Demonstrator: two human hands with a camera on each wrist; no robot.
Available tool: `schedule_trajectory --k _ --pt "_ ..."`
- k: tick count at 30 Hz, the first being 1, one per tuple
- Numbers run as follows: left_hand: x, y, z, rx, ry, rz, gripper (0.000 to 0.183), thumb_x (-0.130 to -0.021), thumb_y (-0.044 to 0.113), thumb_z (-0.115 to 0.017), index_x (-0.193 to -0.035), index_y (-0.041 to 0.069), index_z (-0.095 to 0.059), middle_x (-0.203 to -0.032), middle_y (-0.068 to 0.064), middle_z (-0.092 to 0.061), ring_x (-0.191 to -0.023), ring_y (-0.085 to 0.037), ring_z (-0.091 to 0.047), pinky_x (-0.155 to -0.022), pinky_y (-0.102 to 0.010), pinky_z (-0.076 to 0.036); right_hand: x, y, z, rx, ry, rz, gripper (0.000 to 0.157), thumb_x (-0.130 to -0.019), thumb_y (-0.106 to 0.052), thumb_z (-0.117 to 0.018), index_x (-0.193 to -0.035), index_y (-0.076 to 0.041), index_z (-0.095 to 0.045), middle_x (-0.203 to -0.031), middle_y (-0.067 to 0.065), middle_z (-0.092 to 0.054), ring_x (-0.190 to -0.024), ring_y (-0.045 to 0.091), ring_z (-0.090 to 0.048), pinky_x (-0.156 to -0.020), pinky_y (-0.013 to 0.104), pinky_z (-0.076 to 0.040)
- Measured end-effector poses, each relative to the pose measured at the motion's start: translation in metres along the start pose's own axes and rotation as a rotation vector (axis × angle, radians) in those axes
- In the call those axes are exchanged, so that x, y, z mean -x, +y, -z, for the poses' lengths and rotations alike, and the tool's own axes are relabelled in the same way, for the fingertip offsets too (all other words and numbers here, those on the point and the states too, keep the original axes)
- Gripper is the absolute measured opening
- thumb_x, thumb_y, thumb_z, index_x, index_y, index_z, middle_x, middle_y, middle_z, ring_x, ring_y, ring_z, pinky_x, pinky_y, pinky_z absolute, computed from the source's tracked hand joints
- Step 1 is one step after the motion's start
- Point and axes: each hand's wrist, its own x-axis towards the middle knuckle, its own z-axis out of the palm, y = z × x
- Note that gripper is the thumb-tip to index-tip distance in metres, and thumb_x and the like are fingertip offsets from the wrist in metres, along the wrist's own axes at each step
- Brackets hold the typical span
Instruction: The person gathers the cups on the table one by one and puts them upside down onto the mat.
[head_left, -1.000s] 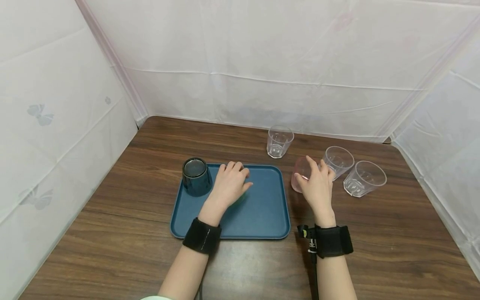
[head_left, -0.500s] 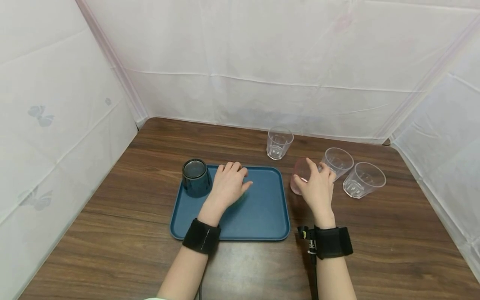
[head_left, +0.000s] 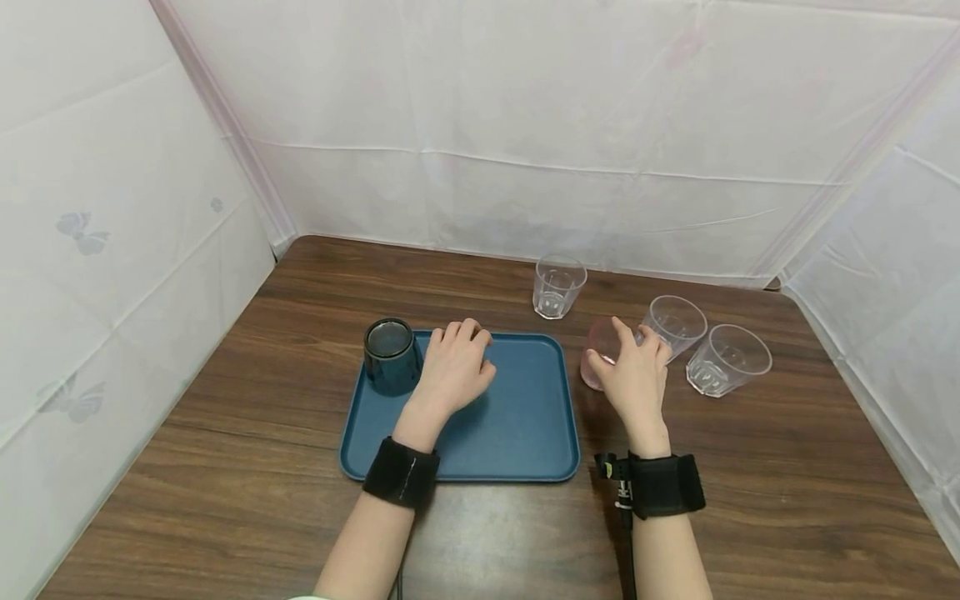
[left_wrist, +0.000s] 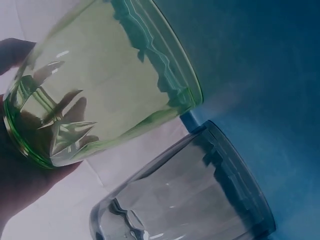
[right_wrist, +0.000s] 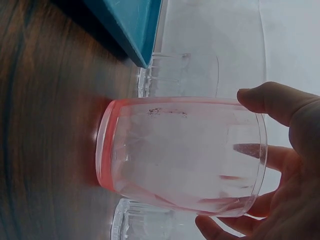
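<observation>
My left hand [head_left: 453,364] curls over the upturned base of a green tumbler [left_wrist: 120,80] that stands rim down on the blue tray [head_left: 525,433]. In the head view that hand hides the tumbler. To its left on the tray is an upside-down dark grey tumbler [head_left: 392,358], close beside the green one. My right hand [head_left: 637,371] grips a pink tumbler [right_wrist: 180,150] by its rim, thumb on one side and fingers on the other. The pink tumbler is upright on the wooden table, right of the tray.
One clear tumbler [head_left: 555,292] stands upright behind the tray. Two more, a nearer clear tumbler [head_left: 720,371] and another clear tumbler [head_left: 678,321], are to the right of my right hand. White sheeting [head_left: 480,125] hangs around the wooden table [head_left: 225,433].
My left hand has shifted slightly left on the tray, and the green tint that showed beside its thumb is no longer visible. The right hand stays at the pink tumbler.
</observation>
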Motion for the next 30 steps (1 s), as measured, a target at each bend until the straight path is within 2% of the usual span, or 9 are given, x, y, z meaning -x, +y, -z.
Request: schedule_trajectory --k 6,17,30 --pt "-0.001 -0.006 -0.001 -0.029 0.041 0.006 0.024 -0.087 0.025 -0.058 -0.105 0.011 -0.062 -0.114 -0.011 -0.052 -0.105 -0.028 -0.045 -0.085 -0.043 -0.038 -0.001 0.0 0.0 -0.004 0.009 0.004 0.061 -0.082 -0.033 -0.063 -0.134 -0.006 -0.045 -0.134 0.031 -0.029 -0.12 0.048 -0.022 -0.093 0.06 -0.029" --pt "0.0 -0.009 -0.003 -0.072 0.081 -0.008 0.038 -0.087 0.032 -0.059 -0.119 0.012 -0.059 -0.121 -0.012 -0.053 -0.112 -0.028 -0.045 -0.089 -0.044 -0.039 -0.001 0.001 -0.001 -0.028 0.005 -0.005 0.064 -0.081 -0.034 -0.063 -0.133 -0.003 -0.045 -0.133 0.029 -0.03 -0.121 0.044 -0.026 -0.094 0.059 -0.028" --pt "-0.001 -0.015 -0.002 -0.047 0.072 -0.013 0.04 -0.086 0.031 -0.061 -0.121 0.011 -0.058 -0.123 -0.013 -0.052 -0.116 -0.028 -0.043 -0.097 -0.044 -0.035 -0.002 0.002 -0.001 -0.058 0.023 -0.011 0.067 -0.079 -0.032 -0.065 -0.132 0.002 -0.043 -0.132 0.029 -0.032 -0.12 0.043 -0.027 -0.096 0.057 -0.027"
